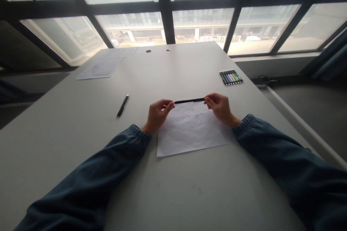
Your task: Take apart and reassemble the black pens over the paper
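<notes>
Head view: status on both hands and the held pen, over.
Left-hand grip and right-hand grip: pinching opposite ends of slim black pen. Pen: spans left to right near far edge of white paper sheet. No obstruction visible around pen.

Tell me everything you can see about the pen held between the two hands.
The pen is slim, black and plastic-looking, with what seems a clip toward its right end. It runs sideways, nearly level, along the far edge of the paper; whether they touch is unclear. The left hand pinches one end, the right hand the other.
</notes>
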Motion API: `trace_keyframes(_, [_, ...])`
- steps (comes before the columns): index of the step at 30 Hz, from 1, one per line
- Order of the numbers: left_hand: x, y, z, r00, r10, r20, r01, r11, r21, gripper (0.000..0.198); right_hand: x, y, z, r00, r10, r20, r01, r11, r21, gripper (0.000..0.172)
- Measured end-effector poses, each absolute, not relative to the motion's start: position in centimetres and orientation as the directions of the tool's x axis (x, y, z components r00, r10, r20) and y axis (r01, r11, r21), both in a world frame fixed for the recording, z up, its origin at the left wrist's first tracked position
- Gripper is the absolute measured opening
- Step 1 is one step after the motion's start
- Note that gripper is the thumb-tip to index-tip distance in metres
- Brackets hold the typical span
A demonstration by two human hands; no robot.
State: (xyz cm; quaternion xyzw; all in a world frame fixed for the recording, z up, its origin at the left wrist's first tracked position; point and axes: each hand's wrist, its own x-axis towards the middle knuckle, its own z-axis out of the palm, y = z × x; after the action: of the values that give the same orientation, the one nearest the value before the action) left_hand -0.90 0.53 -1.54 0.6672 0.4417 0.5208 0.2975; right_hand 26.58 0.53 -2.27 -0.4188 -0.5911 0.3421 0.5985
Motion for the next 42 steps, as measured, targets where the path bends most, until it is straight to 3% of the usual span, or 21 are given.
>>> trace_keyframes(42, [-0.85, 0.34, -1.2, 0.109, 0.889, 0.444, 0.327, -0.454, 0.829, 0.034, 26.6, 0.14, -1.88, 0.045, 0.896, 0.441, 0.074, 0.437, -0.896, 0.033])
